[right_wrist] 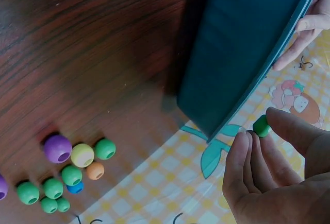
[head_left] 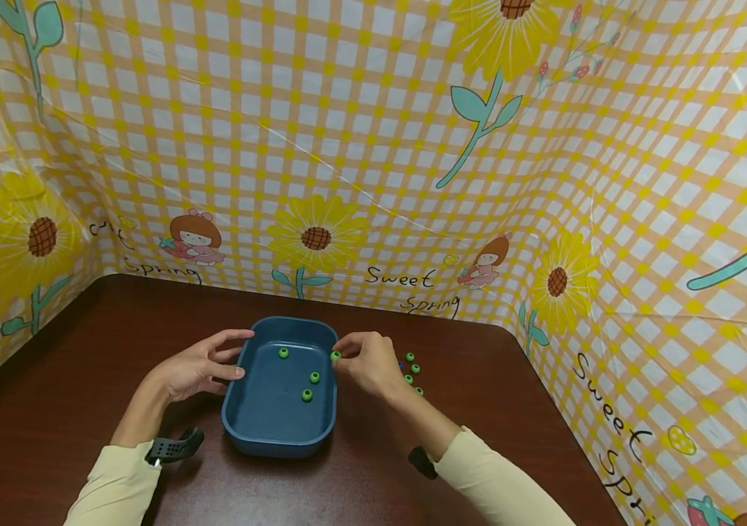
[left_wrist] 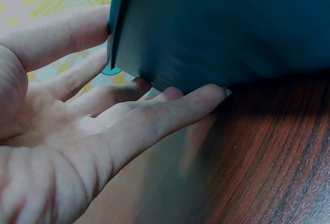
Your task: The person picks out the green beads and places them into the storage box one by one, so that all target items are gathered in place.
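A dark blue rectangular tub stands on the table, with several green beads, such as one bead, lying on its floor. My left hand is at the tub's left side, its fairly straight fingers touching the rim and outer wall; the left wrist view shows fingertips low against that wall. At the right rim, my right hand pinches a green bead between thumb and fingertips. The right wrist view shows this bead in the air beside the tub's rim.
To the right of the tub lie loose beads: several green ones, purple, yellow, orange and blue. A checked cloth with sunflowers hangs around the dark wooden table.
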The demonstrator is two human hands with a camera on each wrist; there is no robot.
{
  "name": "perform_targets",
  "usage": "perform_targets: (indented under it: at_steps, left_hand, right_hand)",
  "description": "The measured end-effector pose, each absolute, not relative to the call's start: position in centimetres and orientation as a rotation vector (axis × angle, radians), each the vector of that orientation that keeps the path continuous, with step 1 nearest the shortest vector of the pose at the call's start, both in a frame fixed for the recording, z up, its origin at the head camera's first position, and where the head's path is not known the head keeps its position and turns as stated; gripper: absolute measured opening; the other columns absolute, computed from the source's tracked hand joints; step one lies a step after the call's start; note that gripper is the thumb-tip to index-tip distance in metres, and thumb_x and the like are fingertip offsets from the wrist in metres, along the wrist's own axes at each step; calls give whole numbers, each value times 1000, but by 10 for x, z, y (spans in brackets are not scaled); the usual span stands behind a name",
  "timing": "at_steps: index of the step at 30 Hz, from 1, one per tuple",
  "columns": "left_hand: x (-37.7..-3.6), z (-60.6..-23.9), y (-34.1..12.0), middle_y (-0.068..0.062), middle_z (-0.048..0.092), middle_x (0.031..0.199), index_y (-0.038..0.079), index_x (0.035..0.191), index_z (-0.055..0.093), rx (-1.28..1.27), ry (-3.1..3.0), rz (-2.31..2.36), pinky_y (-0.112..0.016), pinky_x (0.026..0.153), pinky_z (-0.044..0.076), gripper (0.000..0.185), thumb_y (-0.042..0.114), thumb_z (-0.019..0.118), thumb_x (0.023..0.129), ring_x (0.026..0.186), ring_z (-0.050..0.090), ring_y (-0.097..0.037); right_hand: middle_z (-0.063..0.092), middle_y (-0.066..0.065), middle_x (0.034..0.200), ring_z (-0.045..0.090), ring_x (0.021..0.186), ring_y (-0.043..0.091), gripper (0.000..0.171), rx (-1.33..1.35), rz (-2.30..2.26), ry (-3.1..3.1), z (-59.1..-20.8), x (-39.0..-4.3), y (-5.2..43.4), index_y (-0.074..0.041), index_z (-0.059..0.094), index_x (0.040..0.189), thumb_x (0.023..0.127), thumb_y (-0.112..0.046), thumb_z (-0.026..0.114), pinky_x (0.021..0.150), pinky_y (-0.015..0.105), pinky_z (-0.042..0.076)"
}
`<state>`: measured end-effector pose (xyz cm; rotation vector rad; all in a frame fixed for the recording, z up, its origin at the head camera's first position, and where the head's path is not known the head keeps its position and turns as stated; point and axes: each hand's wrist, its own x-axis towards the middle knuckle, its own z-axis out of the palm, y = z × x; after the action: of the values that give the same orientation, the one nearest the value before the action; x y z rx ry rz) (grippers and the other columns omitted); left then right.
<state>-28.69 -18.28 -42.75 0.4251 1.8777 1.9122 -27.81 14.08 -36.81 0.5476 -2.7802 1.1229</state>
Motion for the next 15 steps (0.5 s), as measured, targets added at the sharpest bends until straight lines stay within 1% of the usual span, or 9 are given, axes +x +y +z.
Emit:
perform_targets:
  at_steps: [5, 8, 15]
  left_hand:
    - [-287, -427, -182, -34, 26, 161, 6, 159, 21, 418, 1885, 1912, -65, 94, 53, 80, 4, 68, 95, 129, 56, -48]
    - [-287, -428, -182, -34, 26, 161, 7, 159, 21, 415, 1891, 1911, -64, 94, 53, 80, 4, 68, 95, 129, 55, -48]
    - [-287, -428, -182, -33, 26, 161, 7, 159, 21, 420, 1886, 1913, -64, 93, 53, 80, 3, 68, 95, 130, 55, -48]
  right_hand:
    - [78, 9, 94, 74, 89, 24, 19, 569, 1116, -2788, -370, -276, 135, -6, 78, 107, 87, -9, 76, 70, 32, 59]
    - [78, 9, 94, 74, 88, 24, 20, 578, 1120, -2792, -371, -275, 131, -5, 78, 107, 88, -10, 76, 69, 31, 59]
    - [78, 8, 93, 73, 87, 22, 15, 623, 1103, -2787, -376, -275, 122, -7, 79, 102, 87, -8, 77, 67, 28, 59]
